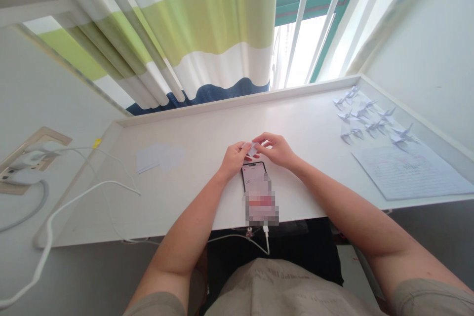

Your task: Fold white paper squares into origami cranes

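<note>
Between my two hands, just beyond the phone, is a small folded piece of white paper [252,149]. My left hand [236,159] pinches its left side, and my right hand [274,149] grips the right side with thumb and fingers. The paper's exact folds are too small to make out. Right below the hands a phone [255,182] lies face up on the white desk, its lower screen blurred out. A charging cable [265,232] is plugged into its near end.
Several folded paper cranes [377,123] stand at the desk's [207,197] far right, beyond a sheet of written paper [411,173]. Loose white paper squares [148,159] lie at left. White cables [92,183] run from a wall socket [29,158] over the left edge. A raised rim borders the back.
</note>
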`<state>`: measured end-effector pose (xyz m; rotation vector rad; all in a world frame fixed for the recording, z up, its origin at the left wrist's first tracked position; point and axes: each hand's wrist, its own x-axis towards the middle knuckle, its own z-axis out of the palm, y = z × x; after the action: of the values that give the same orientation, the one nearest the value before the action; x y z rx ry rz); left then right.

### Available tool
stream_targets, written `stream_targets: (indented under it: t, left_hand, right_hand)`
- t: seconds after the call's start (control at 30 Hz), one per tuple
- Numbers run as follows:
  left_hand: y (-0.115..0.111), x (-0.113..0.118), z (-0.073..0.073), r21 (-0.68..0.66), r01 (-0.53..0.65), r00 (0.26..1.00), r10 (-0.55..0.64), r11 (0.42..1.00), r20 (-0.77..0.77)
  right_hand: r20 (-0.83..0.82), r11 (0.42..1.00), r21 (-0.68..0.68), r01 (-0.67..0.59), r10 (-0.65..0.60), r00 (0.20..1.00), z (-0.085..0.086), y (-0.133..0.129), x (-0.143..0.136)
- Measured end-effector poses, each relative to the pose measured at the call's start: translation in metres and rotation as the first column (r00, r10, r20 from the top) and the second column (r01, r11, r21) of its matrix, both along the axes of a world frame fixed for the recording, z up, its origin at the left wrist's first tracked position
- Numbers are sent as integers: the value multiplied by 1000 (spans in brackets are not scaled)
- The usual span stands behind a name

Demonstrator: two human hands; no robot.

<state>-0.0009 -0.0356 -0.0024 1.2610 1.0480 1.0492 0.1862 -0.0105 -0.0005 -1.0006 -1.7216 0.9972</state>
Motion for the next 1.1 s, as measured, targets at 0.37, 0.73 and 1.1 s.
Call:
stream_targets:
  t: [0.37,0.73,1.1]
  left_hand:
    - [0,-1,4,-26,6,1000,-6,1000,14]
    - [0,2,-1,-34,10,1000,-11,999,-23]
    - [3,-2,4,-54,-96,994,93,994,-54]
  right_hand:
    - [4,1000,-27,-13,13,1000,-4,3,1]
    - [8,994,-93,65,-65,998,-2,4,0]
    - [-56,999,28,-17,19,998,4,-3,2]
